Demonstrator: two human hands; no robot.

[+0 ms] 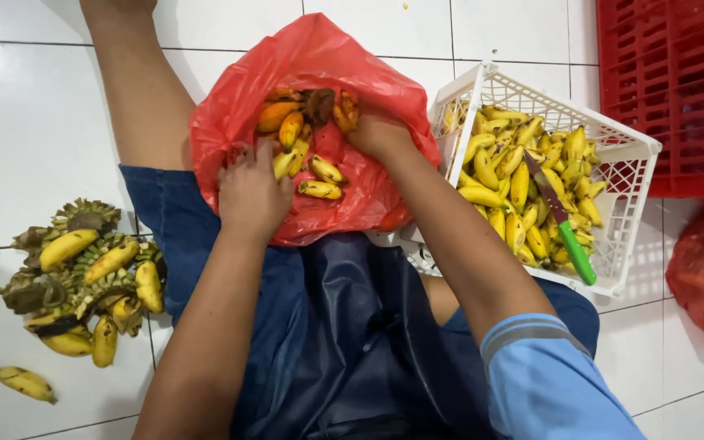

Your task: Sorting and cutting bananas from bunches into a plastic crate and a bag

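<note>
The left hand (250, 191) rests on the near edge of the red plastic bag (230, 114), its fingers curled loosely over the rim and touching a small banana (285, 163); I cannot tell if they really grip it. The right hand (378, 134) reaches inside the bag at the far side, and its fingers are hidden, so their state is not clear. The bag sits on the floor between the person's legs and holds small ripe bananas. To sort well, I think the left hand should keep the mouth wide while the right lifts fruit gently, without bruising. Beside it stands a white basket (637, 151) of bananas with a green-handled knife (564, 224); trimmed stalks (83, 277) lie at the left.
</note>
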